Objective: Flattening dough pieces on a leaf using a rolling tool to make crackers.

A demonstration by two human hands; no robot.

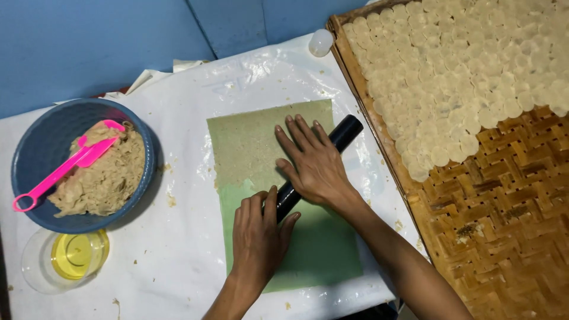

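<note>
head view looks straight down at a table covered with a white plastic sheet (178, 249). on it lies a green mat (320, 249), and a thin layer of pale brown dough (249, 148) is spread over the far half of the mat. the near half of the mat is bare green, so the dough reaches only part of the way. a black rolling pin (344, 133) lies slanted across the mat, right at the edge where the dough ends. the right hand (314, 166) is flat and wide, fingers spread, pressing on top of the pin's middle. the left hand (258, 237) is flat too, fingers together, and rests on the near end of the pin; neither hand is curled around it. to the left sits a blue bowl (35, 136) with a big lump of the same dough and a pink spoon (65, 169) stuck in it, so plenty of dough is not rolled yet. just below the bowl is a clear glass of yellow oil (74, 255). to the right is a woven bamboo tray (504, 207), and its far part is packed with small pale round pieces (462, 71), while its near part has none. a little white cap (320, 42) lies near the tray's corner.
</note>
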